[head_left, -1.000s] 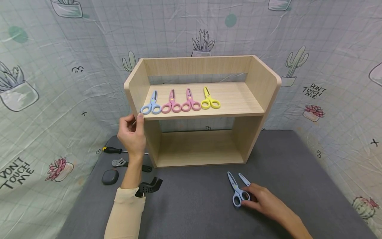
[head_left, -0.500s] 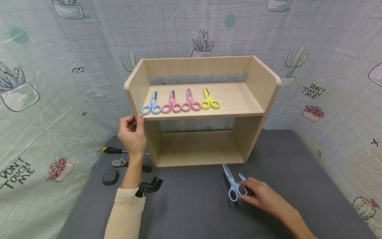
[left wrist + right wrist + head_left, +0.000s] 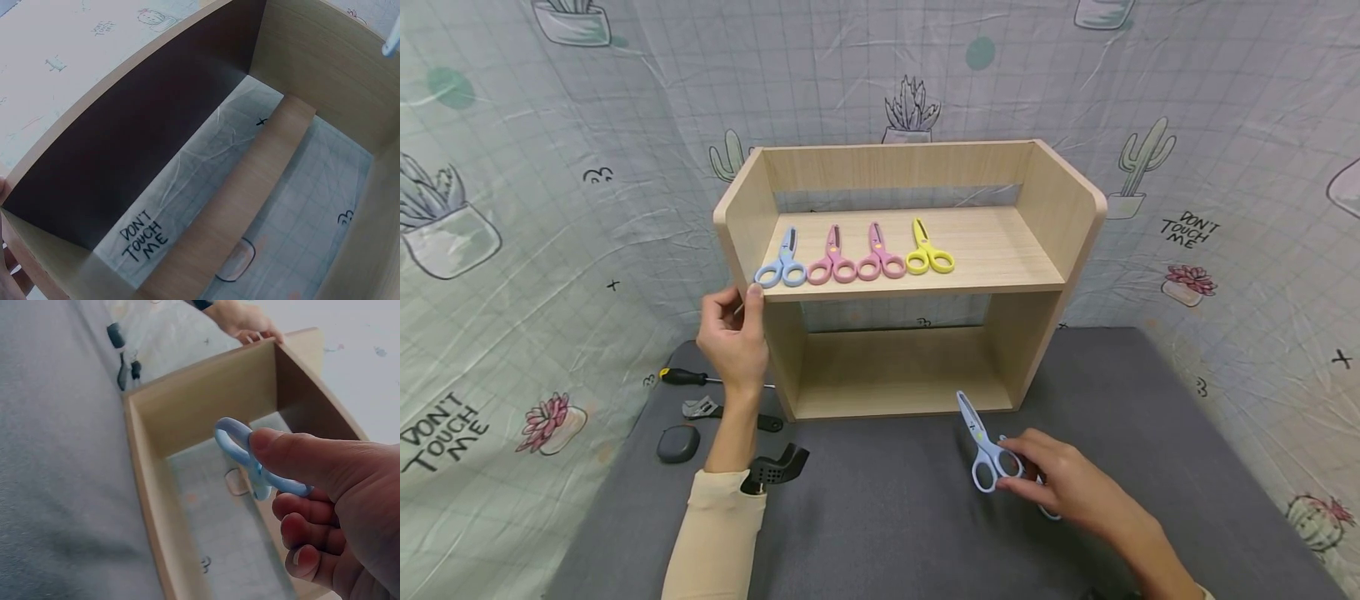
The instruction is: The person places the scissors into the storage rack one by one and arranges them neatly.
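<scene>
In the head view my right hand (image 3: 1067, 479) pinches a pair of light-blue scissors (image 3: 987, 454) by a finger loop, blades pointing up and away in front of the shelf. The right wrist view shows my thumb pressed on the scissors' handle loop (image 3: 231, 447). Another pair of blue scissors (image 3: 1049, 514) lies on the table, mostly hidden behind that hand. My left hand (image 3: 735, 337) grips the left side of a light wooden shelf unit (image 3: 917, 290), thumb at the front edge. On its upper board lie blue scissors (image 3: 784, 265), two pink scissors (image 3: 832, 262) and yellow scissors (image 3: 928, 254), side by side.
Left of the shelf lie a screwdriver (image 3: 682, 377), an adjustable wrench (image 3: 702, 407), partly behind the left forearm, and a dark rounded object (image 3: 677, 444). A dark grey cloth (image 3: 880, 517) covers the table. A printed curtain (image 3: 647, 108) hangs behind and at both sides.
My right hand has raised the blue scissors and moved them slightly left, toward the shelf; the other blue pair stays on the table. The left hand keeps its place on the shelf.
</scene>
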`<state>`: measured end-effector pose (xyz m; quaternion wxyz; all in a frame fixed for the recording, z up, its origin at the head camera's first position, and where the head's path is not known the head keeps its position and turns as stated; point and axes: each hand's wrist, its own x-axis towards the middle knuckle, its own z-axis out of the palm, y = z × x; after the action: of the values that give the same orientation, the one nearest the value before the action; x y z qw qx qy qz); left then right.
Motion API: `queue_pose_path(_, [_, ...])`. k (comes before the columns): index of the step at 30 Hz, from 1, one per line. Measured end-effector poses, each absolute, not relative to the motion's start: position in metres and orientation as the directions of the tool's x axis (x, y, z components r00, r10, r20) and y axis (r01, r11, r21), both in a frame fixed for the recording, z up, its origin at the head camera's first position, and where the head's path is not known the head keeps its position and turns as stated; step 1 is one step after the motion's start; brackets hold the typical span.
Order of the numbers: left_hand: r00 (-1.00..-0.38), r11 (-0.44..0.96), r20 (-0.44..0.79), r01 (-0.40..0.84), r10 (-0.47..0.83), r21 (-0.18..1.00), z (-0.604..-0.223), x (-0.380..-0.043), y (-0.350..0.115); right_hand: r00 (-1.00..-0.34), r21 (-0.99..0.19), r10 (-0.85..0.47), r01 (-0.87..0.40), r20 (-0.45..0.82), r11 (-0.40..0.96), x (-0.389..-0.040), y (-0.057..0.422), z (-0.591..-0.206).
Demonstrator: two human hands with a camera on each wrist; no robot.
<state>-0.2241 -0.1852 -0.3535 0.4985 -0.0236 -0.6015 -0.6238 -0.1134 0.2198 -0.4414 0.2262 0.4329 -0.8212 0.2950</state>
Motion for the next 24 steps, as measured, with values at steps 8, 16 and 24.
queue_pose_path(8, [-0.499, 0.235, 0.635, 0.646, -0.59, 0.726, -0.354, -0.224, -0.185, -0.563, -0.293, -0.581, -0.818, 0.587, 0.496, -0.108, 0.221, -0.422])
queue_pose_path(16, [-0.501, 0.241, 0.642, 0.647, -0.581, 0.723, -0.354, -0.223, -0.185, -0.502, -0.249, -0.568, -0.85, 0.653, 0.464, -0.104, 0.219, -0.405])
queue_pose_path(24, [-0.509, 0.231, 0.624, 0.635, -0.593, 0.737, -0.355, -0.224, -0.185, -0.41, -0.172, -0.524, -0.88, 0.747, 0.443, -0.105, 0.216, -0.385])
